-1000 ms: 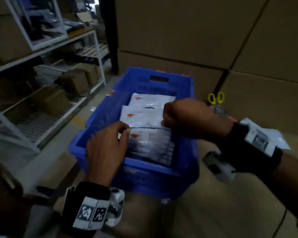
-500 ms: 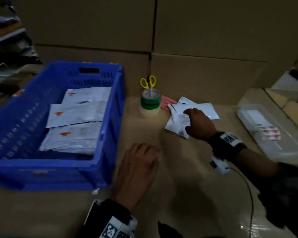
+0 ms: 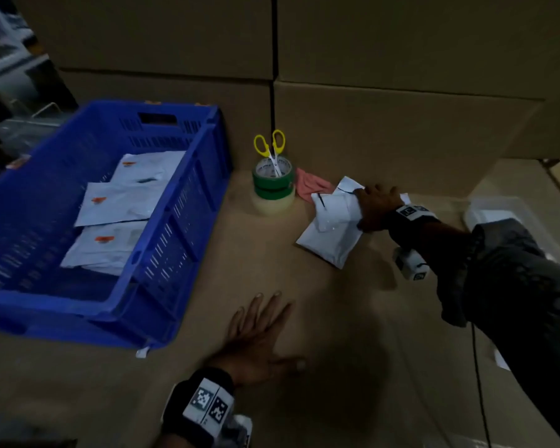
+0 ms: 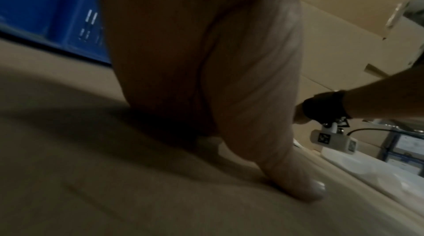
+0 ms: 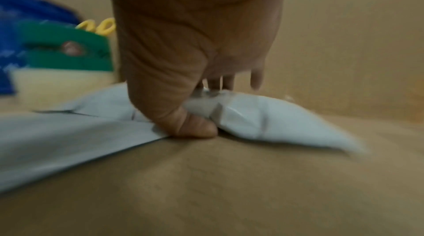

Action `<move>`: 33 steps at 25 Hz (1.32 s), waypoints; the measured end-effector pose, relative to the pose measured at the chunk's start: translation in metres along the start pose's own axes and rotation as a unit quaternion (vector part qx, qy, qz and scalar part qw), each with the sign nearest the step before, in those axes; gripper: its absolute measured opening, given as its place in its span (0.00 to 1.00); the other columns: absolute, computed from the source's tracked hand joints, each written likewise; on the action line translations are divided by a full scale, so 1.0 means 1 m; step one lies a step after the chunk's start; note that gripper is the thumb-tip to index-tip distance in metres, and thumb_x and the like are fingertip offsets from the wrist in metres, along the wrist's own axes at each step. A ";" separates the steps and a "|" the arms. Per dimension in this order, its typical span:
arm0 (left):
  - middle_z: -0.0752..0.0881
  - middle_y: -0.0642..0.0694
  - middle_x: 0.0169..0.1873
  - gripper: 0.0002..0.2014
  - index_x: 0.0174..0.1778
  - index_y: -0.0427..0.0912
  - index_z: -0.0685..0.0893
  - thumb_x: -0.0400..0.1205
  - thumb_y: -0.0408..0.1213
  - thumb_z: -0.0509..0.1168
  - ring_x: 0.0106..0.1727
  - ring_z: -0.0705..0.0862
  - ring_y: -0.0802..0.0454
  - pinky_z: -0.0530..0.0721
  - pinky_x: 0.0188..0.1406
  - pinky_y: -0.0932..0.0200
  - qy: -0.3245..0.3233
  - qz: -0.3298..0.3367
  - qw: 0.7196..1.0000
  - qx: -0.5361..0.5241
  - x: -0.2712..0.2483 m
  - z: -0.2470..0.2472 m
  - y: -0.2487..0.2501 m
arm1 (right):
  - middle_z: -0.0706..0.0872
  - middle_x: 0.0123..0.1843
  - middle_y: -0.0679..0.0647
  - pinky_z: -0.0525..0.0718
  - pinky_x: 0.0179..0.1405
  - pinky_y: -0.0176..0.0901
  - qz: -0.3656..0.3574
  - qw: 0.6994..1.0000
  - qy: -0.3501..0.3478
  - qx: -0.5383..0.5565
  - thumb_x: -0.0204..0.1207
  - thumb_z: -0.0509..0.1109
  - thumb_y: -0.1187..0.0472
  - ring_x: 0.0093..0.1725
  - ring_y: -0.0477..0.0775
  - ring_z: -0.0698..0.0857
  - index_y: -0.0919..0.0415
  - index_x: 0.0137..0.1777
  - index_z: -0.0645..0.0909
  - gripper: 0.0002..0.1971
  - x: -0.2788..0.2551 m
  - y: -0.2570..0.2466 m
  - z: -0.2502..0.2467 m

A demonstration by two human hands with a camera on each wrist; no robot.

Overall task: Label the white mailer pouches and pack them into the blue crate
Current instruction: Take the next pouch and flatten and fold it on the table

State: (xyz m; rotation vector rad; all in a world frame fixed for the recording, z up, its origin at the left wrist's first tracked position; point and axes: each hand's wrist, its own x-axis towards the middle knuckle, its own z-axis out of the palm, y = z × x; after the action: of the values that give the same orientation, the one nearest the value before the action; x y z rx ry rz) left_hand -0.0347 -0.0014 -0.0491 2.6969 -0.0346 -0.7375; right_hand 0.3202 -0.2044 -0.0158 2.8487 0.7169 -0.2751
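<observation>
Three white pouches (image 3: pixel 120 202) lie in the blue crate (image 3: pixel 181 202) on the tabletop (image 3: pixel 353 334). Right hand (image 3: pixel 374 206) pinches a pouch (image 3: pixel 332 227) from a loose pile beside tape rolls (image 3: pixel 273 189). Left hand (image 3: pixel 259 337) rests flat, fingers spread.

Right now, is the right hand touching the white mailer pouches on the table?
Touching. The right wrist view shows the right hand with its thumb pressed into a white mailer pouch and fingers on top.
</observation>
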 end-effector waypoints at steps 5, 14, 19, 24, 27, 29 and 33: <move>0.19 0.66 0.80 0.52 0.83 0.70 0.26 0.75 0.80 0.56 0.81 0.17 0.56 0.26 0.81 0.45 -0.003 -0.008 1.000 -0.011 0.000 0.002 0.001 | 0.81 0.62 0.63 0.75 0.68 0.67 -0.022 0.990 0.130 0.047 0.62 0.77 0.45 0.65 0.69 0.80 0.60 0.65 0.78 0.33 -0.034 0.004 -0.028; 0.25 0.61 0.84 0.50 0.87 0.66 0.33 0.77 0.78 0.54 0.86 0.25 0.51 0.31 0.83 0.42 0.047 -0.008 0.999 -0.001 -0.001 0.007 0.005 | 0.83 0.66 0.62 0.85 0.56 0.58 0.049 0.970 0.164 0.173 0.69 0.76 0.49 0.63 0.69 0.86 0.58 0.70 0.74 0.30 -0.130 0.027 -0.076; 0.28 0.58 0.86 0.50 0.88 0.61 0.34 0.78 0.77 0.53 0.86 0.26 0.49 0.32 0.85 0.42 0.051 -0.002 0.999 0.011 -0.005 0.005 0.004 | 0.88 0.61 0.65 0.83 0.51 0.53 0.126 0.978 0.058 0.159 0.69 0.82 0.53 0.61 0.69 0.87 0.61 0.69 0.77 0.31 -0.167 0.027 -0.053; 0.31 0.56 0.88 0.48 0.88 0.60 0.36 0.79 0.76 0.52 0.87 0.28 0.48 0.33 0.85 0.41 0.062 0.003 0.998 0.008 -0.010 0.006 0.005 | 0.91 0.57 0.63 0.84 0.46 0.50 0.142 0.966 0.045 0.213 0.65 0.81 0.58 0.53 0.65 0.90 0.62 0.65 0.79 0.28 -0.191 0.020 -0.040; 0.32 0.56 0.88 0.49 0.89 0.61 0.38 0.79 0.75 0.56 0.88 0.29 0.48 0.34 0.85 0.40 0.051 -0.004 0.998 -0.019 -0.013 0.003 0.008 | 0.89 0.60 0.61 0.84 0.48 0.48 0.137 0.965 0.014 0.222 0.65 0.84 0.54 0.55 0.63 0.89 0.61 0.68 0.79 0.32 -0.206 0.013 -0.030; 0.36 0.56 0.89 0.48 0.89 0.62 0.43 0.79 0.71 0.61 0.89 0.34 0.46 0.38 0.85 0.40 0.031 0.000 0.999 -0.025 -0.008 -0.008 0.015 | 0.85 0.66 0.61 0.81 0.53 0.48 0.129 0.976 -0.014 0.177 0.66 0.84 0.48 0.63 0.65 0.86 0.60 0.71 0.75 0.36 -0.212 0.009 -0.013; 0.53 0.55 0.88 0.39 0.87 0.59 0.57 0.81 0.62 0.64 0.88 0.51 0.48 0.53 0.85 0.45 0.073 0.076 0.994 0.018 0.020 -0.040 0.048 | 0.77 0.75 0.60 0.78 0.69 0.59 0.115 0.986 -0.004 0.124 0.66 0.80 0.31 0.73 0.67 0.79 0.53 0.82 0.66 0.50 -0.216 0.006 0.015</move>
State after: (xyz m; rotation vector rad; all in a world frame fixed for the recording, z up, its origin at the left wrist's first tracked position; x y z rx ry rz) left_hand 0.0057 -0.0365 -0.0110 2.7367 -0.2170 -0.4989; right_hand 0.1342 -0.3098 0.0186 3.1262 0.3660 -0.3636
